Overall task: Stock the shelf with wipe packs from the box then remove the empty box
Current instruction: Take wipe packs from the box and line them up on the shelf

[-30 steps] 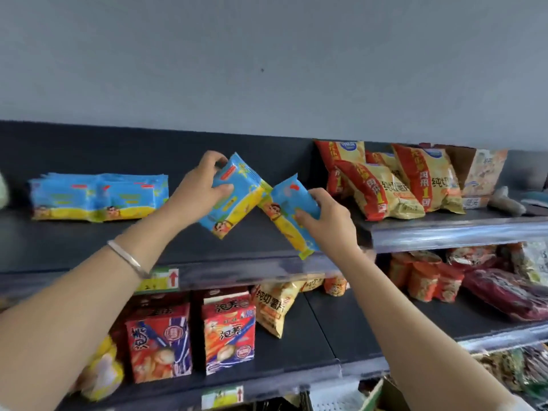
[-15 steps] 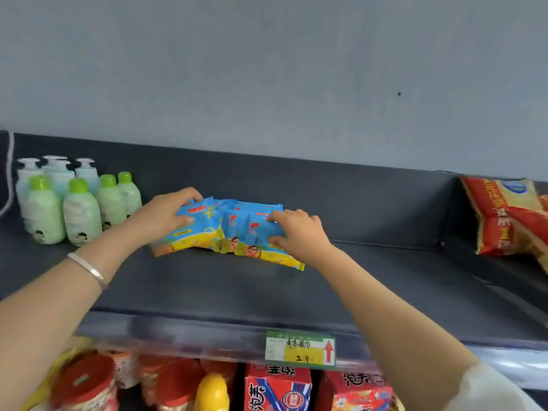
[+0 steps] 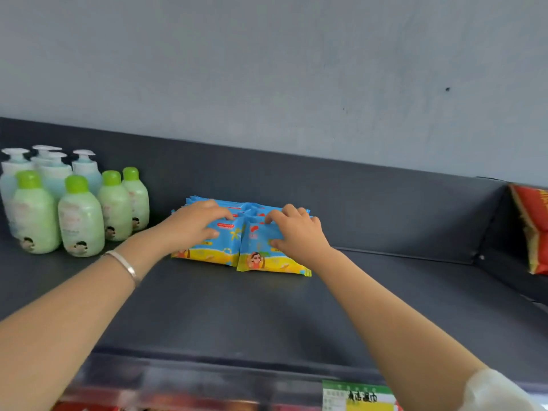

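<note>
Two blue-and-yellow wipe packs lie side by side on the dark shelf (image 3: 267,310), in front of more packs of the same kind stacked behind them. My left hand (image 3: 195,226) rests palm-down on the left wipe pack (image 3: 219,247), fingers curled over its top edge. My right hand (image 3: 296,232) presses on the right wipe pack (image 3: 261,259), thumb against its face. Both packs touch the shelf surface. The box is not in view.
Green-capped bottles (image 3: 80,218) and pale blue pump bottles (image 3: 17,167) stand at the shelf's left end. A red snack bag (image 3: 533,226) sits at the far right behind a divider. A green-and-yellow price tag (image 3: 358,396) hangs on the shelf's front rail.
Both hands carried the two packs from mid-air leftward to the stack and set them down on the shelf; the packs now lie flat and squared up in front of the stack.
</note>
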